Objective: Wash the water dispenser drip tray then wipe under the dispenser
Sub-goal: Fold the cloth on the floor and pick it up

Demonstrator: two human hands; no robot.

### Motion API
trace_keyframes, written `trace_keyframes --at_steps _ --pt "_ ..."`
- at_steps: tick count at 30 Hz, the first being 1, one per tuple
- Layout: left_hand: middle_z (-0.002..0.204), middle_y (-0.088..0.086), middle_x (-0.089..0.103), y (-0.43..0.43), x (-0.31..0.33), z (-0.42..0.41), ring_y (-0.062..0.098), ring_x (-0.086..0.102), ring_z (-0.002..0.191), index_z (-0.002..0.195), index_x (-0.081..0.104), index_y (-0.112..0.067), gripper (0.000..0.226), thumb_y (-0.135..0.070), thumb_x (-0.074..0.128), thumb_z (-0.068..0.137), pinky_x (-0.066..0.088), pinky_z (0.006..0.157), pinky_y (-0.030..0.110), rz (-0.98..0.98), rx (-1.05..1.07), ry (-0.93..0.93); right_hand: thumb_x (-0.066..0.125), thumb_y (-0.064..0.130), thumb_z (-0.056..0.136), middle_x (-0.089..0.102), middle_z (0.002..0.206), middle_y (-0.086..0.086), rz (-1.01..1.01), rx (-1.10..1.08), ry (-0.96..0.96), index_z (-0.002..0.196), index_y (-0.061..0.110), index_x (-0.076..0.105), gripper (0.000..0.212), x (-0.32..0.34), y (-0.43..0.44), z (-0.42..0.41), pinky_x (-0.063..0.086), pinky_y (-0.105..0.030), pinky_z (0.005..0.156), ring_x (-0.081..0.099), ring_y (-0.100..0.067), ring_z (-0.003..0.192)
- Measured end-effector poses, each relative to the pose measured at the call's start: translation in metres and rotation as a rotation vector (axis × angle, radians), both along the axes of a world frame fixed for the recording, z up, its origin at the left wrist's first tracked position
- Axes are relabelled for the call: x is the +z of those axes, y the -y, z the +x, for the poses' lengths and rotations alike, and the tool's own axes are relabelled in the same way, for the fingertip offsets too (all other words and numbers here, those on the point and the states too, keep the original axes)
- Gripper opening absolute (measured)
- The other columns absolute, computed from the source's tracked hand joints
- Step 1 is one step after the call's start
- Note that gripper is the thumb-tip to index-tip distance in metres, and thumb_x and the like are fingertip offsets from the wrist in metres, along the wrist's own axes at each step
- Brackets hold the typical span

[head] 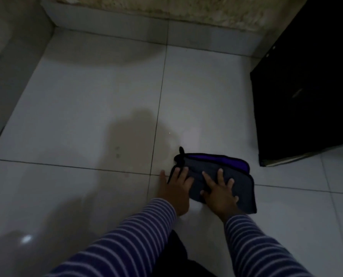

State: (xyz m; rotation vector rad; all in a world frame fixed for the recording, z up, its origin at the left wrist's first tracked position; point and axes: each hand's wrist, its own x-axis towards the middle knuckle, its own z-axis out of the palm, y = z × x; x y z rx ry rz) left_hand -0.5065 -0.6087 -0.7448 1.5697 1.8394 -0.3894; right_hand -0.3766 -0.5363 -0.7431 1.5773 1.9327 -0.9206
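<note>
Both my hands lay flat on the folded cloth point(240, 186), pressing it against the white tiled floor point(96, 106). My right hand point(219, 193) sat squarely on the middle of it, fingers straight and spread wide, palm down, gripping nothing. My left hand point(175, 188) was just beside it, also opened out: its fingers rested on the cloth's near-left edge while the thumb stuck out sideways onto bare tile. Neither hand had curled round the fabric.

The cloth was dark grey, and a purple layer point(216, 157) showed along the fold beyond my fingertips (a small dark tab poked up at the corner past my left fingers). Most of the cloth spread out to the right of my right hand.

Farther off, beyond and to the right of my right hand, stood a black unit point(306, 86) on the floor, well apart from the cloth; in the dim light I could not tell what it was. A grout line point(158, 116) ran away from my left hand toward the grey skirting point(126, 23) at the wall's foot. My striped sleeves point(138, 226) reached to both wrists.
</note>
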Motion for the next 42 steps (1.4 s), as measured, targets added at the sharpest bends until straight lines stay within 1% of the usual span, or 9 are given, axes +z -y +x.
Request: trace_keyframes --at_steps 12,16,25,27,29,32,34,37,42 --pt "0.162 -0.004 -0.005 -0.051 0.002 -0.106 0.025 0.0 0.148 0.149 0.021 -0.028 0.053 -0.046 0.025 0.099 0.007 0.111 0.063 0.042 0.387 0.027 0.043 0.04 0.098 -0.024 0.158 0.002 0.094 0.411 -0.025 0.147 0.049 0.0 0.066 -0.009 -0.073 -0.112 0.001 -0.067 0.111 -0.021 -0.038 0.143" --pt "0.162 -0.004 0.0 -0.007 -0.006 -0.148 0.024 0.006 0.148 0.144 0.028 -0.029 0.052 -0.05 0.029 0.096 0.012 0.111 0.061 0.106 0.607 -0.049 0.05 0.021 0.094 -0.019 0.16 0.0 0.096 0.535 -0.189 0.151 0.035 -0.004 0.079 -0.007 -0.046 -0.16 0.002 -0.063 0.113 -0.014 -0.035 0.146" --pt "0.161 0.001 0.015 0.13 -0.005 -0.199 0.026 0.018 0.145 0.14 0.036 -0.02 0.057 -0.054 0.033 0.094 0.01 0.112 0.059 0.065 0.939 -0.361 0.048 0.001 0.091 -0.017 0.16 -0.001 -0.251 0.556 -0.537 0.151 0.014 0.023 0.066 -0.011 0.101 -0.19 0.005 -0.036 0.12 -0.016 -0.022 0.146" --pt "0.157 0.01 0.022 0.123 -0.008 -0.184 0.031 0.015 0.145 0.142 0.034 -0.015 0.062 -0.052 0.039 0.093 0.008 0.114 0.058 0.178 1.086 -0.284 0.043 -0.001 0.095 -0.006 0.161 -0.005 -0.168 0.445 -0.656 0.148 0.01 0.03 0.056 -0.01 0.118 -0.179 0.002 -0.025 0.117 -0.009 -0.021 0.148" --pt "0.16 0.017 0.001 0.102 -0.016 -0.169 0.033 -0.003 0.147 0.152 0.013 -0.021 0.074 -0.059 0.035 0.092 -0.001 0.116 0.054 0.225 1.181 -0.122 0.038 -0.001 0.097 0.0 0.16 -0.009 -0.066 0.377 -0.697 0.147 0.007 0.031 0.051 -0.01 0.124 -0.164 -0.002 -0.02 0.113 -0.004 -0.023 0.149" --pt "0.155 0.018 -0.028 0.079 -0.029 -0.15 0.034 -0.023 0.144 0.15 -0.015 -0.029 0.084 -0.071 0.023 0.088 -0.013 0.113 0.054 0.141 0.936 -0.155 0.037 0.002 0.097 0.006 0.16 -0.012 -0.004 0.369 -0.66 0.147 0.007 0.027 0.052 -0.01 0.123 -0.14 -0.001 -0.019 0.111 0.005 -0.024 0.149" --pt "0.153 0.018 -0.029 0.075 -0.039 -0.131 0.036 -0.021 0.144 0.149 -0.016 -0.029 0.085 -0.073 0.021 0.086 -0.013 0.111 0.058 0.173 0.692 -0.183 0.035 0.004 0.091 0.038 0.149 -0.013 0.106 0.174 -0.678 0.136 0.006 0.048 0.047 -0.004 0.112 -0.132 0.016 -0.023 0.113 0.031 -0.026 0.14" --pt "0.156 0.021 0.005 0.089 -0.041 -0.074 0.043 0.012 0.144 0.152 0.002 -0.027 0.095 -0.075 0.028 0.075 0.006 0.109 0.065 0.231 0.448 -0.109 0.04 0.005 0.085 0.062 0.112 -0.013 0.319 -0.054 -0.673 0.107 0.003 0.065 0.033 0.003 0.097 -0.125 0.042 -0.029 0.094 0.055 -0.025 0.105" --pt "0.149 0.021 0.036 0.16 -0.046 -0.038 0.036 0.025 0.137 0.145 0.031 -0.034 0.085 -0.084 0.025 0.077 0.016 0.103 0.061 0.239 0.526 -0.084 0.043 0.003 0.092 0.057 0.115 -0.006 0.114 0.072 -0.472 0.111 0.009 0.061 0.027 0.009 0.095 -0.106 0.033 -0.014 0.077 0.053 -0.015 0.097"
